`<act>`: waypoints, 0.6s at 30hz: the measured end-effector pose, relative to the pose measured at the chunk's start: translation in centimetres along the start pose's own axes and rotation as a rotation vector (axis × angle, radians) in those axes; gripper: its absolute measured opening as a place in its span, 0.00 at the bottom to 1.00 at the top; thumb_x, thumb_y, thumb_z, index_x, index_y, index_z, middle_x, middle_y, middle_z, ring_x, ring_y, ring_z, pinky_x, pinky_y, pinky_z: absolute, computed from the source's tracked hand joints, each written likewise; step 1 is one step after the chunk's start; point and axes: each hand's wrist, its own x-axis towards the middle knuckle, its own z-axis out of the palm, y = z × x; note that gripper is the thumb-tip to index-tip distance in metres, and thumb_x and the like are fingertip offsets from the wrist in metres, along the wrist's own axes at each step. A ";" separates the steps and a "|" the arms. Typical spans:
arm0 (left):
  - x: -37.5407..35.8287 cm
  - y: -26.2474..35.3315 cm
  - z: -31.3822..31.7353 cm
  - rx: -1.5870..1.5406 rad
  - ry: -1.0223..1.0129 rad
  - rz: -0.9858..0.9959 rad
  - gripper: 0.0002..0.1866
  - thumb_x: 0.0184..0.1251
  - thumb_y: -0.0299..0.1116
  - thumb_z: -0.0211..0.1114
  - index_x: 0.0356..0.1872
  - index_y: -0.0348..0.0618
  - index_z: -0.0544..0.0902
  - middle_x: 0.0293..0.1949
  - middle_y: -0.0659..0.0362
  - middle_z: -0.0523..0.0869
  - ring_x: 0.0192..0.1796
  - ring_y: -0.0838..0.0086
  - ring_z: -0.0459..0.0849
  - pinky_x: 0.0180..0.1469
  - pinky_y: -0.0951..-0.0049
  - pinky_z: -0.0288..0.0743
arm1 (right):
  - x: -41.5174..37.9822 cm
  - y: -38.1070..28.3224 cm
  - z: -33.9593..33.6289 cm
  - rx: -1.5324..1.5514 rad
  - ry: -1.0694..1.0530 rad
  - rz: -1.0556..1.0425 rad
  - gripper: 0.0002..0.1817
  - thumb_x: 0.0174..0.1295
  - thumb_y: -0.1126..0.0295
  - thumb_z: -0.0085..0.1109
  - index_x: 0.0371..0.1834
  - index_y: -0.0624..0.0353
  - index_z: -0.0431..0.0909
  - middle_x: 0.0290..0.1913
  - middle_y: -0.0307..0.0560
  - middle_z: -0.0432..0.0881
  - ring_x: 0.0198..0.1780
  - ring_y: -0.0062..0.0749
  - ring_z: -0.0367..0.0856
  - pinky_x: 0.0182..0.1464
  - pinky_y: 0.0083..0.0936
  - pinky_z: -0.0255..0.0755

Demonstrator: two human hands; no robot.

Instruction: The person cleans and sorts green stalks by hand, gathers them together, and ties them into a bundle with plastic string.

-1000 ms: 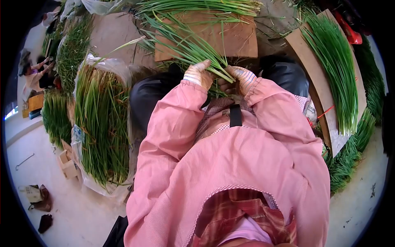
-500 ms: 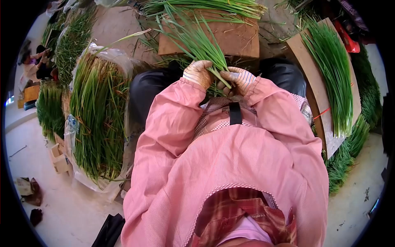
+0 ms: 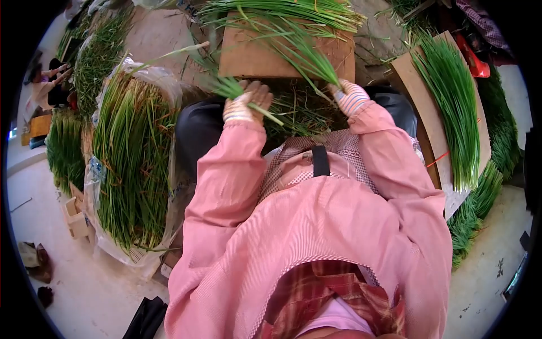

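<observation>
In the head view, my left hand (image 3: pixel 248 103), in a worn striped glove, is closed on a few green chives (image 3: pixel 228 88). Their pale stem ends stick out below the fingers towards my lap. Farther right, my right hand (image 3: pixel 351 97), gloved too, grips a larger bunch of chives (image 3: pixel 316 59) near the base. Those leaves fan up and left over a brown board (image 3: pixel 288 53). At the board's far side lies a pile of chives (image 3: pixel 288 14). Below my hands, loose leaves and scraps (image 3: pixel 302 113) cover the space between my knees.
On the left stands a plastic-lined crate of untrimmed chives (image 3: pixel 135 164). A tidy bundle of chives (image 3: pixel 451 107) lies on a slanted board (image 3: pixel 477 135) at right, with more greens (image 3: pixel 477 209) beyond it. Another person (image 3: pixel 48 87) sits at far left.
My hands have moved apart, the left to the left and the right to the right. The bunch they held together is now split, a small part in my left hand and most in my right.
</observation>
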 end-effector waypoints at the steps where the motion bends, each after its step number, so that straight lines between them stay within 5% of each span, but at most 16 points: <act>1: -1.0 0.5 0.2 0.040 -0.016 0.127 0.18 0.50 0.19 0.53 0.45 0.47 0.69 0.40 0.49 0.77 0.40 0.57 0.77 0.44 0.53 0.72 | 0.4 0.7 -1.2 -0.073 0.009 -0.031 0.12 0.58 0.69 0.50 0.44 0.60 0.73 0.30 0.35 0.74 0.32 0.16 0.66 0.36 0.15 0.64; 3: -1.7 1.3 0.6 0.180 -0.012 0.313 0.16 0.50 0.20 0.55 0.43 0.42 0.69 0.37 0.48 0.78 0.38 0.59 0.78 0.40 0.56 0.74 | -0.6 -2.7 -3.5 -0.148 0.030 -0.080 0.11 0.57 0.70 0.51 0.43 0.61 0.73 0.29 0.34 0.74 0.31 0.16 0.66 0.36 0.17 0.64; 4: -1.8 1.1 1.2 0.175 -0.009 0.312 0.16 0.50 0.20 0.55 0.43 0.42 0.69 0.37 0.48 0.78 0.38 0.59 0.78 0.40 0.56 0.74 | 0.8 0.1 -3.5 0.060 0.087 -0.143 0.11 0.57 0.68 0.52 0.41 0.61 0.74 0.27 0.34 0.72 0.30 0.16 0.65 0.34 0.16 0.63; 6: -2.1 0.5 2.6 0.263 -0.049 0.009 0.14 0.52 0.24 0.57 0.41 0.39 0.70 0.36 0.48 0.78 0.37 0.59 0.78 0.39 0.57 0.75 | 1.0 -0.9 -4.7 0.072 0.163 -0.079 0.11 0.57 0.65 0.52 0.38 0.61 0.75 0.24 0.33 0.72 0.25 0.16 0.64 0.29 0.13 0.62; 8: -2.7 -0.4 3.0 0.292 -0.301 -0.141 0.17 0.56 0.32 0.56 0.47 0.39 0.69 0.41 0.49 0.77 0.42 0.61 0.77 0.45 0.55 0.71 | -0.7 -4.3 -5.0 0.344 0.013 0.131 0.11 0.57 0.63 0.52 0.35 0.59 0.75 0.20 0.34 0.73 0.18 0.14 0.66 0.22 0.11 0.61; 10: -1.8 -2.5 2.9 0.236 -0.418 -0.146 0.20 0.56 0.34 0.57 0.49 0.39 0.67 0.43 0.49 0.76 0.44 0.59 0.75 0.47 0.54 0.69 | -2.1 -6.1 -3.7 0.554 -0.134 0.185 0.11 0.56 0.65 0.53 0.38 0.59 0.75 0.25 0.34 0.75 0.24 0.15 0.69 0.27 0.12 0.64; 12: -0.9 -4.2 2.9 0.160 -0.499 -0.199 0.20 0.56 0.34 0.58 0.49 0.41 0.67 0.44 0.51 0.75 0.46 0.57 0.73 0.47 0.54 0.68 | -2.2 -4.0 -0.6 0.260 -0.156 -0.012 0.12 0.57 0.66 0.53 0.42 0.59 0.74 0.31 0.34 0.76 0.31 0.15 0.71 0.35 0.14 0.67; 14: -2.0 -5.0 3.7 0.115 -0.232 -0.033 0.20 0.56 0.34 0.59 0.49 0.41 0.67 0.43 0.53 0.75 0.45 0.59 0.73 0.47 0.55 0.68 | -2.7 -2.8 2.1 0.307 -0.315 0.119 0.14 0.57 0.67 0.53 0.46 0.59 0.73 0.37 0.33 0.76 0.39 0.15 0.69 0.42 0.16 0.66; 16: -1.8 -4.7 3.4 0.173 -0.289 -0.017 0.22 0.55 0.36 0.60 0.49 0.43 0.66 0.45 0.54 0.74 0.44 0.61 0.75 0.45 0.58 0.70 | -4.0 -4.8 3.2 0.566 -0.317 0.146 0.11 0.57 0.67 0.53 0.42 0.58 0.74 0.31 0.35 0.77 0.31 0.17 0.72 0.34 0.17 0.68; 17: -1.9 -4.4 3.3 0.173 -0.319 -0.022 0.23 0.55 0.38 0.60 0.50 0.43 0.66 0.46 0.53 0.73 0.45 0.61 0.75 0.45 0.59 0.71 | -4.7 -6.1 2.7 0.741 -0.403 0.425 0.10 0.56 0.64 0.54 0.37 0.57 0.74 0.22 0.35 0.74 0.20 0.20 0.70 0.23 0.18 0.66; 18: -2.0 -3.9 3.1 0.178 -0.348 -0.028 0.24 0.55 0.39 0.60 0.50 0.43 0.65 0.46 0.52 0.73 0.45 0.60 0.75 0.44 0.60 0.71 | -4.5 -6.2 2.6 0.746 -0.411 0.426 0.10 0.56 0.64 0.54 0.37 0.57 0.74 0.22 0.35 0.74 0.20 0.20 0.70 0.23 0.18 0.66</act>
